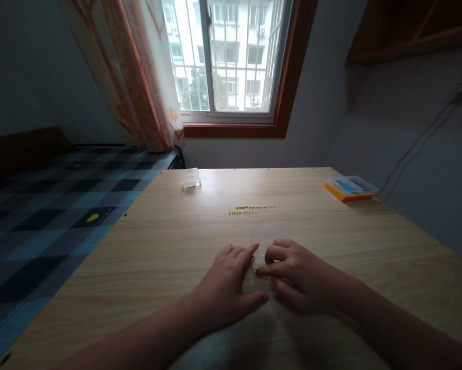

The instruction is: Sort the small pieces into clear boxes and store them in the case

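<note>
A clear plastic box (267, 234) lies flat on the table between my two hands, its outline faint against the wood. My left hand (231, 277) is at its left side, fingers stretched forward and thumb reaching along the near edge, so the box sits between them. My right hand (298, 277) reaches in from the right with the index finger extended and the other fingers curled. That fingertip meets a small pale yellow piece (255, 265) at the box's left side. Whether anything is inside the curled fingers is hidden. Beyond the box, small brass-coloured pieces (244, 210) stand in two rows.
A second clear box (191, 178) stands at the table's far left. At the far right is an orange case (344, 193) with a translucent lid. The wooden table (169, 241) adjoins a checked bed (49, 226); a window (231, 56) is ahead.
</note>
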`<control>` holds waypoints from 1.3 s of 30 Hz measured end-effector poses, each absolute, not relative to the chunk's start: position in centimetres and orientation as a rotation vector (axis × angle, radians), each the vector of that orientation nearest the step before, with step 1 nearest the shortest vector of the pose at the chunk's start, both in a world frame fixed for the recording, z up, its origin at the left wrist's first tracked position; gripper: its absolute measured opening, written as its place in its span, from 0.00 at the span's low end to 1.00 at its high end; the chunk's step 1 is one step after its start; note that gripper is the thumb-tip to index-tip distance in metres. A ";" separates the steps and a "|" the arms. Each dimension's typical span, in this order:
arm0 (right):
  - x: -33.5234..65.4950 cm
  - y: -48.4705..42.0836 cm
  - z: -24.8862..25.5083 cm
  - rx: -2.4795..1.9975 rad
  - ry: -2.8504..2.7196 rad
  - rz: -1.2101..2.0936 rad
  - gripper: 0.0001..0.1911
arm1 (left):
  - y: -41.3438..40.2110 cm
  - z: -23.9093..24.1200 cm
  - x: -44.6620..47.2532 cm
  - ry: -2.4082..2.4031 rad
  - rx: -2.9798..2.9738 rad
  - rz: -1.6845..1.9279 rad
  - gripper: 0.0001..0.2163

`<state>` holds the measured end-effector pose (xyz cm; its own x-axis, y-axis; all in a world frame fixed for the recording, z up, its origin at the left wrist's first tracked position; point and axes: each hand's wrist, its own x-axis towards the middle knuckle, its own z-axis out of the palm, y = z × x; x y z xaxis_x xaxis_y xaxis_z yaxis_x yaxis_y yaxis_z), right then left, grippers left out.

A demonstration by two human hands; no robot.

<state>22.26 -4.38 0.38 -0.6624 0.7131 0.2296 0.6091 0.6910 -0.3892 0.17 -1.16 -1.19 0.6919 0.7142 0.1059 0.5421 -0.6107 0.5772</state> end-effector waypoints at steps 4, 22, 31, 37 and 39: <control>22.3 -4.4 0.5 -1.038 -2.545 0.400 0.17 | -1.2 -1.2 0.1 0.965 2.388 0.440 0.40; 22.2 -4.5 0.5 -1.028 -2.547 0.404 0.17 | -1.3 -1.0 0.2 0.967 2.376 0.439 0.39; 22.4 -4.2 0.3 -1.139 -2.525 0.322 0.12 | -1.3 -0.8 0.2 0.963 2.363 0.443 0.38; 22.3 -4.2 0.2 -1.159 -2.527 0.297 0.10 | -1.3 -1.0 0.2 0.963 2.366 0.443 0.39; 22.3 -4.2 0.2 -1.162 -2.531 0.295 0.10 | -1.3 -0.9 0.2 0.959 2.367 0.444 0.39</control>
<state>22.25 -4.17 0.21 -0.6077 0.7638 0.2176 0.6933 0.6438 -0.3237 0.25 -1.31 -0.94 0.6918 0.7156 0.0966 0.5366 -0.5990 0.5943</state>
